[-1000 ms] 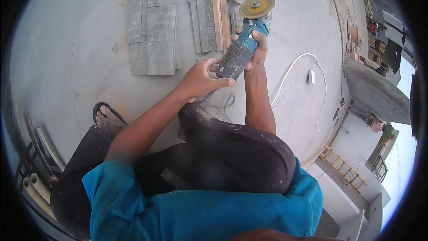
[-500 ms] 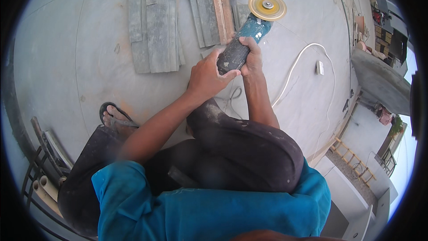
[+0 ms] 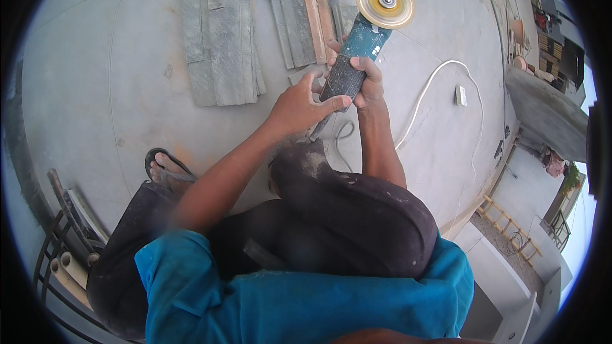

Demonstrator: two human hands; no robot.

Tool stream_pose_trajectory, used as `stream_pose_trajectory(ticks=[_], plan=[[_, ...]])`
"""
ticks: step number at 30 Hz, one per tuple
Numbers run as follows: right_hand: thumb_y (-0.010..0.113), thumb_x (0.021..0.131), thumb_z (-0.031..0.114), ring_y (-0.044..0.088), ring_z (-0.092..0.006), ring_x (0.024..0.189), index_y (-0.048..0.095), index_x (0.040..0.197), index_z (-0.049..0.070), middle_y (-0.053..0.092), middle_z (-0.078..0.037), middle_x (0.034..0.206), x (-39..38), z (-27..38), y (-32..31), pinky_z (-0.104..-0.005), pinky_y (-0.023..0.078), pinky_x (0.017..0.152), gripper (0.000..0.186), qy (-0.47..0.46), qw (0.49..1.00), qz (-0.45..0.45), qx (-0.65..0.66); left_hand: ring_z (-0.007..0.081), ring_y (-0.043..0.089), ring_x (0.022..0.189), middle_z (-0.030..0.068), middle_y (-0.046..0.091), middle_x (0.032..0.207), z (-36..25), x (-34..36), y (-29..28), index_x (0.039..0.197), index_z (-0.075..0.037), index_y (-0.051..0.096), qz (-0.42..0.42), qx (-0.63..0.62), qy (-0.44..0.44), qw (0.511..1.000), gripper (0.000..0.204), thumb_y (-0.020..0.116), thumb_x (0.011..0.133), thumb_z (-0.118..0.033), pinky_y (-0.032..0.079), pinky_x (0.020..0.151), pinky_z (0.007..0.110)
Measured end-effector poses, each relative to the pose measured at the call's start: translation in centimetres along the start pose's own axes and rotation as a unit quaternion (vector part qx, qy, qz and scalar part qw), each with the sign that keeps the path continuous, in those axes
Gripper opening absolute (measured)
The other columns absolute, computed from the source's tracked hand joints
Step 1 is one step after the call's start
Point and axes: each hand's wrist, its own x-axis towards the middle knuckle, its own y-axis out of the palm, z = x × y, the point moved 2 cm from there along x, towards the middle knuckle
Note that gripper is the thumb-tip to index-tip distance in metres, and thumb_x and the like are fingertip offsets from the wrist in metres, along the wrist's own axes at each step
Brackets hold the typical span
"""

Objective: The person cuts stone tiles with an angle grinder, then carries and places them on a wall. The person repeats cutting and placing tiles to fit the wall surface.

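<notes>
An angle grinder point(image 3: 349, 67) with a teal head, a dusty black body and a round gold cutting disc point(image 3: 370, 9) is held above the floor, its disc at the far end and face up. My right hand point(image 3: 368, 81) wraps round the middle of its body, thumb on top. At its rear end my left hand point(image 3: 303, 103) lays its thumb across the body; its fingers are partly hidden at the left side. A dark cord runs from the rear toward my knee. I cannot tell whether the disc spins.
Grey stone strips point(image 3: 229, 57) lie in stacks ahead on the left, with a reddish-brown bar point(image 3: 315, 13) on the right ones. A white cable point(image 3: 417, 99) and a white socket block point(image 3: 460, 95) rest on the floor at right. Pipes point(image 3: 73, 271) stand at lower left.
The grinder has tilted more upright and its disc has shifted slightly right. My left hand's grip has loosened at the rear, and the cord there now shows.
</notes>
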Motion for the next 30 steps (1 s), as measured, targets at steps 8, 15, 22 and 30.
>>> stream_pose_trajectory(ticks=[8,15,22,30], plan=[[0.072,0.078,0.016,0.071,-0.0276,0.088,0.052,0.129,-0.001,0.066,-0.019,0.102,0.3,0.9,0.5,-0.0389,0.062,0.077,0.057,0.054,0.991,-0.023,-0.117,0.0237,0.067,0.096,0.0102,0.065,0.11,2.1,2.0,4.4,0.126,0.003,0.051,0.064,-0.172,0.021,0.983,0.065,0.081,0.085,-0.037,0.052,0.086,0.037],[0.083,0.066,0.028,0.07,-0.0287,0.092,0.057,0.125,-0.001,0.069,-0.015,0.102,1.9,1.6,2.5,-0.0399,0.056,0.082,0.071,-0.033,0.841,-0.163,-0.514,0.0311,0.069,0.099,0.0189,0.069,0.107,0.5,2.5,3.8,0.129,0.004,0.053,-0.052,0.147,-0.023,0.987,0.064,0.079,0.086,-0.036,0.052,0.087,0.04],[0.082,0.061,0.034,0.066,-0.0388,0.108,0.057,0.128,-0.005,0.067,-0.026,0.115,6.4,1.2,1.6,-0.0464,0.052,0.094,0.081,-0.122,0.666,-0.213,-0.704,0.0348,0.058,0.121,0.0235,0.06,0.128,-1.3,2.3,-11.7,0.138,0.002,0.052,-0.46,0.209,0.114,0.855,0.086,0.078,0.082,-0.058,0.048,0.097,0.046],[0.082,0.062,0.037,0.063,-0.0389,0.107,0.058,0.123,-0.005,0.065,-0.025,0.109,9.3,-0.8,0.8,-0.0469,0.049,0.096,0.078,-0.121,0.633,-0.21,-0.736,0.043,0.038,0.141,0.0343,0.04,0.143,2.9,3.7,-19.4,0.145,0.017,0.029,-0.382,0.264,-0.186,0.866,0.143,0.079,0.057,-0.084,0.042,0.11,0.055]])
